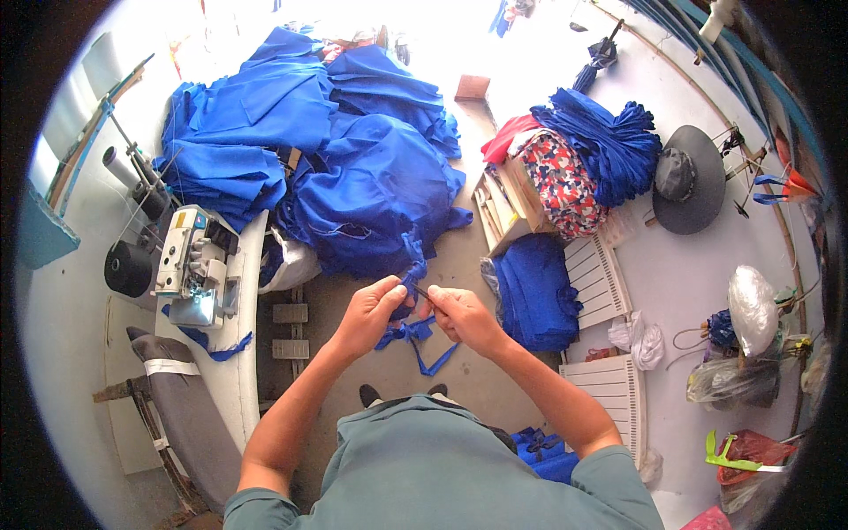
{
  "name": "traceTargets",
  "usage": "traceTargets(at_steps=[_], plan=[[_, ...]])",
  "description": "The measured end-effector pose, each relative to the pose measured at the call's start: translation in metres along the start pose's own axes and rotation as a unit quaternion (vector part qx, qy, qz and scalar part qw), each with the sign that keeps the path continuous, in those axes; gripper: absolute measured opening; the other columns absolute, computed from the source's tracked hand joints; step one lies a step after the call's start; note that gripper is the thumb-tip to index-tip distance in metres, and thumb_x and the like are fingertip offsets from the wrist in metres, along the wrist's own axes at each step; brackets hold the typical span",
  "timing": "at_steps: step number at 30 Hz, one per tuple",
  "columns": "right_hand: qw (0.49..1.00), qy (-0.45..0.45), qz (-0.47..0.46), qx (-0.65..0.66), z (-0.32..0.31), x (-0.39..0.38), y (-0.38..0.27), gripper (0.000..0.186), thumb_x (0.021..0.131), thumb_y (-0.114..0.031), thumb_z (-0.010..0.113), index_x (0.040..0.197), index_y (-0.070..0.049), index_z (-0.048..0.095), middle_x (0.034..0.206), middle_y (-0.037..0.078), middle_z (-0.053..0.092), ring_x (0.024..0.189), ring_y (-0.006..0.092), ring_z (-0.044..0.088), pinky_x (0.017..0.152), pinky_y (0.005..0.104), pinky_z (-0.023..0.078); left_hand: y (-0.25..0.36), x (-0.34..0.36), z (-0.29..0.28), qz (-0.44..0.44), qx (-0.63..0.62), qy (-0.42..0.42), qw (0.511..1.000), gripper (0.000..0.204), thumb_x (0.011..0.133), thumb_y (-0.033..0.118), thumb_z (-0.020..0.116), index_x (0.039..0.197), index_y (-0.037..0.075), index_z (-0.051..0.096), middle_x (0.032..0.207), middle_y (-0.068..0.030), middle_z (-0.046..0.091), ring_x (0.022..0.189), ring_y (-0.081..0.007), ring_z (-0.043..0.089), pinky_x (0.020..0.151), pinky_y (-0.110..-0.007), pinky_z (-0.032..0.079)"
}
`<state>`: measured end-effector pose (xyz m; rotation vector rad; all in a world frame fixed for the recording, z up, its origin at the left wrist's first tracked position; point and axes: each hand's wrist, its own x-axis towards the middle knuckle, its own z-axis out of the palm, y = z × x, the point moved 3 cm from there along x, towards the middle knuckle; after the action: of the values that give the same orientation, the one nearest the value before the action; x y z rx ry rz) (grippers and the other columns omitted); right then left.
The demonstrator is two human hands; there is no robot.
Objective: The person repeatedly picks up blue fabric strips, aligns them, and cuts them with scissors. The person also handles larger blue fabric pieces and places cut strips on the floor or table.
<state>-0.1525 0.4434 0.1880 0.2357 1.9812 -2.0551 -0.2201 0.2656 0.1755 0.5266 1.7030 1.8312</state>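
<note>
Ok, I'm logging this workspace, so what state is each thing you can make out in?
Left hand: closed on the blue strip
Blue strip: bunched, lengths trailing below
Right hand: pinching a thin dark tool
Large blue cloth pile: heaped loosely
Blue cloth stack: folded
Sewing machine: brightly lit near its base
Dark umbrella: furled

The dark tool (420, 290) in the right hand (465, 318) is too small to identify. The left hand (372, 309) hides part of the blue fabric strip (414, 254). The grey-green shirt (433, 468), cut off by the lower edge, conceals most of the dark footwear (368, 394). Glare obscures the lower front of the sewing machine (187, 254).
</note>
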Motion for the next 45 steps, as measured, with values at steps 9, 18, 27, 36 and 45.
traceTargets(at_steps=[9,18,27,36,45], plan=[[0.996,-0.033,0.038,0.068,0.003,0.002,0.002,0.043,0.107,-0.039,0.045,0.088,-0.006,0.064,0.057,-0.009,0.037,0.045,0.0039,0.031,0.042,0.0232,0.026,-0.006,-0.001,0.003,-0.026,-0.008,-0.055,0.998,0.024,0.106,0.026,0.050,0.093,0.010,0.063,0.080,0.0052,0.059,0.067,-0.0020,0.048,0.057,-0.020,0.041],[0.933,-0.132,0.113,0.316,0.008,-0.003,0.006,0.041,0.108,-0.042,0.039,0.090,-0.009,0.055,0.053,-0.010,0.029,0.042,0.0050,0.025,0.042,0.0229,0.023,-0.006,0.005,0.000,-0.045,-0.021,-0.050,0.997,0.020,0.104,0.024,0.057,0.113,0.007,0.062,0.077,0.0038,0.058,0.061,-0.0032,0.047,0.050,-0.021,0.037],[0.895,-0.145,0.111,0.406,0.013,-0.009,-0.002,0.039,0.108,-0.043,0.041,0.093,-0.010,0.054,0.054,-0.010,0.029,0.043,0.0040,0.025,0.043,0.0225,0.024,0.016,0.008,0.004,-0.037,-0.062,-0.088,0.994,0.026,0.103,0.020,0.061,0.124,0.005,0.065,0.093,0.0043,0.066,0.074,-0.0016,0.052,0.059,-0.020,0.042],[0.897,-0.121,0.078,0.417,0.018,-0.010,-0.005,0.037,0.108,-0.044,0.045,0.092,-0.011,0.052,0.056,-0.010,0.029,0.044,0.0042,0.026,0.043,0.0234,0.024,0.029,0.000,0.012,0.166,0.232,0.065,0.956,0.013,0.095,0.009,0.066,0.103,-0.001,0.068,0.077,-0.0135,0.066,0.067,-0.0135,0.059,0.062,-0.031,0.049],[0.902,-0.090,0.058,0.418,0.027,-0.011,-0.005,0.036,0.108,-0.042,0.045,0.089,-0.012,0.050,0.057,-0.009,0.028,0.043,0.0048,0.025,0.042,0.0239,0.023,0.031,0.001,0.006,0.281,0.291,0.094,0.910,0.014,0.091,0.005,0.067,0.104,0.002,0.069,0.088,-0.0170,0.069,0.076,-0.0333,0.070,0.063,-0.037,0.054]])
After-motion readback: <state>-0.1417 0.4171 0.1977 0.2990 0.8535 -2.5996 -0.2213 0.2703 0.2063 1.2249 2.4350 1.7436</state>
